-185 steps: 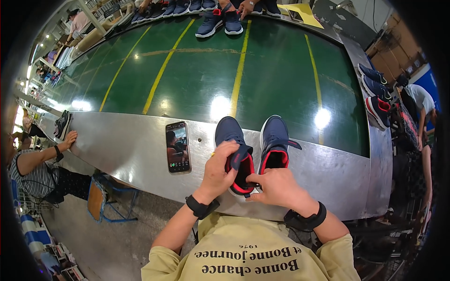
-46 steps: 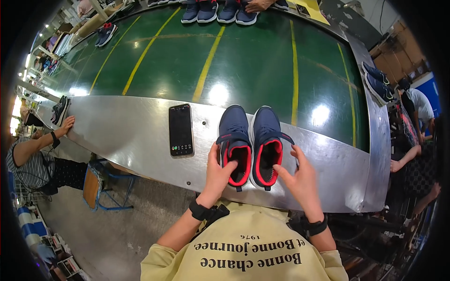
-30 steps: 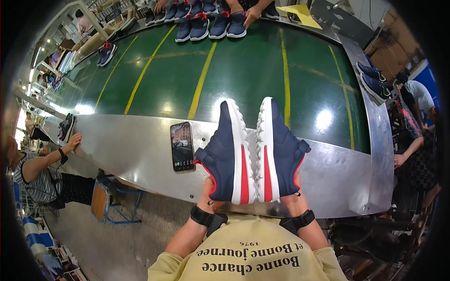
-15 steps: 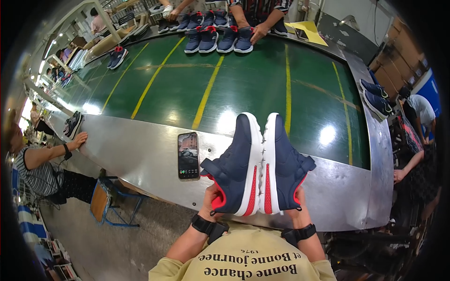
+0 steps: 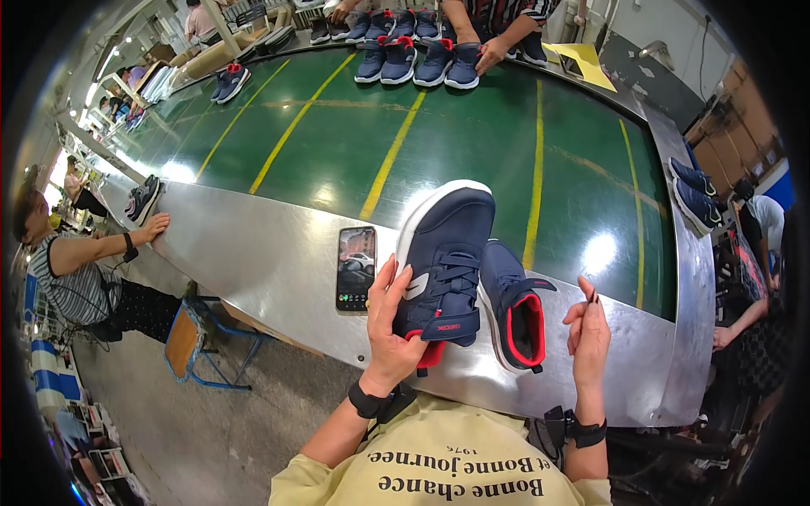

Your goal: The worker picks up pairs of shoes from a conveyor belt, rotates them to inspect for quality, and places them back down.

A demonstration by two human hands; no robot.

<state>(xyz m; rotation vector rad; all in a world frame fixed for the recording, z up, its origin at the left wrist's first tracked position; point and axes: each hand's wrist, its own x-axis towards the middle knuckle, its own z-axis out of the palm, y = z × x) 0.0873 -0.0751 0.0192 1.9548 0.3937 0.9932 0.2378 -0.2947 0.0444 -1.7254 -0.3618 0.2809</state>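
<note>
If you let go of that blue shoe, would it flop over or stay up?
Probably flop. The left hand holds the shoe lifted and tilted, so nothing else props it. It looks light, since one hand carries it. The sole seems fairly stiff, keeping its shape in the air. The other shoe lies on the metal ledge without rolling.
</note>
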